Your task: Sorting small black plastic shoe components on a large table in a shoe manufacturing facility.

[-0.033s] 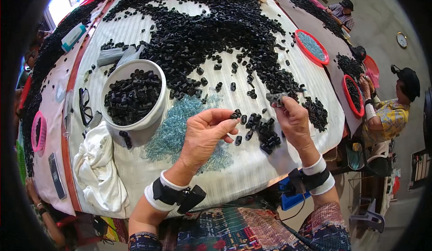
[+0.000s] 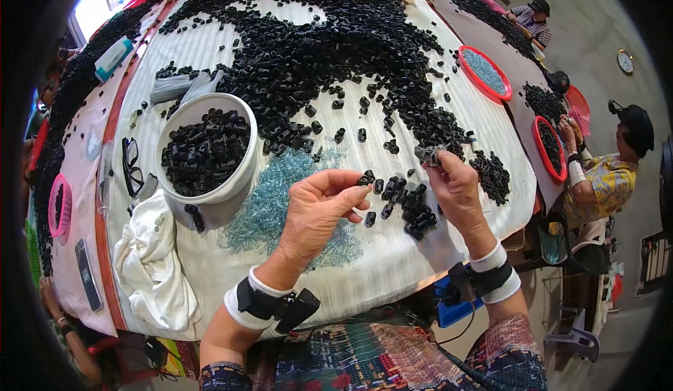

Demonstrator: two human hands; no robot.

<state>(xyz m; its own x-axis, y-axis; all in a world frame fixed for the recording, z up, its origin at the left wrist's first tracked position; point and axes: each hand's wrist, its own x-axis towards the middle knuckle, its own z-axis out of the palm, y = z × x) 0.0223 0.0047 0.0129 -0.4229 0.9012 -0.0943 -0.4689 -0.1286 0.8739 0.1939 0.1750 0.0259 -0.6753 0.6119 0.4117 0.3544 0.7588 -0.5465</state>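
Note:
My left hand [image 2: 319, 205] pinches a small black plastic part [image 2: 365, 179] between thumb and forefinger, above the near part of the table. To its right, my right hand [image 2: 454, 184] is closed on a small dark grey piece [image 2: 426, 154], partly hidden by the fingers. Between and below the hands lies a small cluster of black parts [image 2: 418, 217], with a couple of loose ones beside it. Tiny clear bluish pieces [image 2: 263, 194] spread in a heap under and left of my left hand. Farther off, a large heap of black parts [image 2: 329, 47] covers the cloth.
A white bucket [image 2: 247, 163] of black parts stands at left, near eyeglasses [image 2: 131, 166] and a crumpled white cloth [image 2: 151, 265]. Farther right are a red tray [image 2: 506, 95] of bluish pieces and a red tray [image 2: 560, 173] of black parts. A co-worker [image 2: 603, 187] sits there.

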